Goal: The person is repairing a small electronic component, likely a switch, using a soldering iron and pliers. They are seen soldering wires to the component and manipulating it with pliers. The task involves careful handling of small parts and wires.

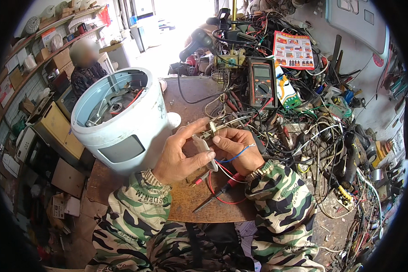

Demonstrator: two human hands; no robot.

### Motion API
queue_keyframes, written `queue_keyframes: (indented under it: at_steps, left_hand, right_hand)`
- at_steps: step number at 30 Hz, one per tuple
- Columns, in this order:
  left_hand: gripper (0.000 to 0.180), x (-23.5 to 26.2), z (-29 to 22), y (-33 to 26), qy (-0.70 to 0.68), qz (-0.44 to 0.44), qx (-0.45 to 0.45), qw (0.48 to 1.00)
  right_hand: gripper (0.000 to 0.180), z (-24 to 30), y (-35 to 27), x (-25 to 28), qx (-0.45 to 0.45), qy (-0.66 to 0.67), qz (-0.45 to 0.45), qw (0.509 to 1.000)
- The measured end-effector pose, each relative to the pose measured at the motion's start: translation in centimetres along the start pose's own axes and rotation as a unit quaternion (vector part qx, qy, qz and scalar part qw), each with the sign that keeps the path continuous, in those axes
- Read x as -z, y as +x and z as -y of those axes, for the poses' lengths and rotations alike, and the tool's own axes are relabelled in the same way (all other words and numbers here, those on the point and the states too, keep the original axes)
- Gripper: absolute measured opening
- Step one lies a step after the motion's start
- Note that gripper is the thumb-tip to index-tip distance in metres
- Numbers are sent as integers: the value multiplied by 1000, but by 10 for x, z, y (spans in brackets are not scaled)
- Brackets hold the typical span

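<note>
Both my hands meet over the brown wooden bench top [186, 190]. My left hand [177, 156] grips a white plastic shell [201, 145] between thumb and fingers. Close against it, my right hand [240, 147] pinches a small pale-and-brass-coloured part [212, 128] with thumb and forefinger; its exact kind is unclear. A blue wire [237, 157] with a bare end runs beside the right fingers, and red and white wires hang below the shell. Under my hands lie two test probes, one a long black-and-red probe [215, 196].
Left of my hands stands a light blue, open-topped cylindrical appliance [156, 113]. At right, a multimeter [261, 75] leans among tangled cables [322, 136], tools and a red leaflet [293, 50]. Crowded shelves [45, 34] line the left wall, with a person [84, 75] nearby.
</note>
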State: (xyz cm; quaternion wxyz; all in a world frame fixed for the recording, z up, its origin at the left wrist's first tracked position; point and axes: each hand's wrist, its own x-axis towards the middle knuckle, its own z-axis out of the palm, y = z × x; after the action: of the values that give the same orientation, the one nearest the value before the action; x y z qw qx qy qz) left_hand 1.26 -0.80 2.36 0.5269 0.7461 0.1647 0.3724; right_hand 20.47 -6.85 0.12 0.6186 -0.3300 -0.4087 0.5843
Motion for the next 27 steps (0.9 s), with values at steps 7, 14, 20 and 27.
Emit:
queue_keyframes:
  at_steps: [7, 14, 20, 27]
  left_hand:
    - [91, -6, -10, -8, 135, -97, -29, 986]
    - [97, -8, -13, -5, 309, -111, -142, 934]
    - [101, -4, -10, -8, 328, -99, -130, 930]
    - [100, -4, -11, -6, 322, -91, -134, 933]
  right_hand:
    - [20, -9, 8, 0, -2, 17, 57, 998]
    - [20, -7, 5, 3, -11, 35, 89, 995]
    - [20, -6, 5, -3, -16, 37, 81, 996]
    - [19, -8, 6, 1, -15, 32, 81, 996]
